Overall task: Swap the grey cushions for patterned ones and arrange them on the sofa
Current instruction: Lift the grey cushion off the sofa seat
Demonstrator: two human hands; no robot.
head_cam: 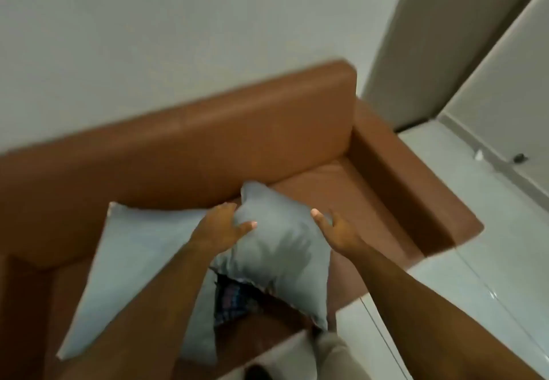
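One head-worn view looks steeply down, tilted, close over the brown sofa (267, 130) against the wall (178, 37).

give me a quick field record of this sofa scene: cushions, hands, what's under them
sofa: brown sofa against a pale wall
cushion in hands: grey cushion, tilted over the seat
second cushion: larger grey cushion to its left, leaning toward the backrest
patterned item: checked fabric showing beneath the held cushion, partly hidden
left hand: gripping the held cushion's upper left edge
right hand: on its right edge, fingers open
floor: glossy pale tiles on the right
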